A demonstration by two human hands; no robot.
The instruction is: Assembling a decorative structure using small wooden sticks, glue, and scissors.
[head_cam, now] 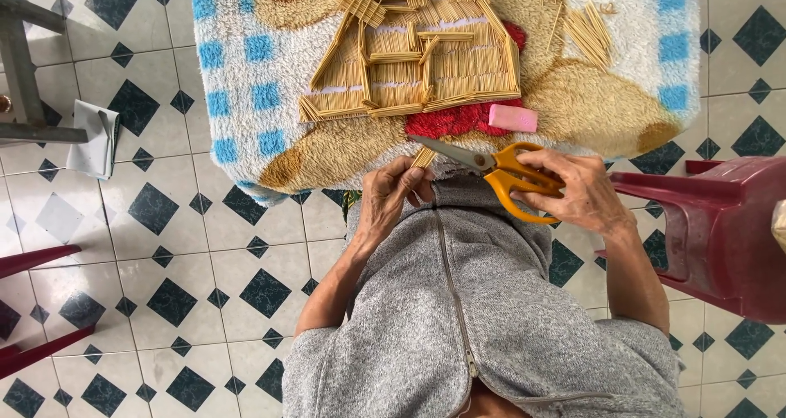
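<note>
— scissors (499,172) are sitting in the right hand (577,193), fingers clenched through the orange handles, blades parted and pointing left toward the left hand (391,198), which is pinching a small bundle of thin sticks (424,157).

— risk, then?

— those blades are closing in very near the left fingertips; a slip could nick them, or the bundle could be splaying and cutting unevenly.

— what's crowding around?

— just beyond, a stick-built house model (413,66) is lying on the fluffy mat (237,82), with a pink eraser-like block (513,117) near it and loose sticks (585,29) at far right. a red plastic stool (729,230) is standing close by the right elbow.
</note>
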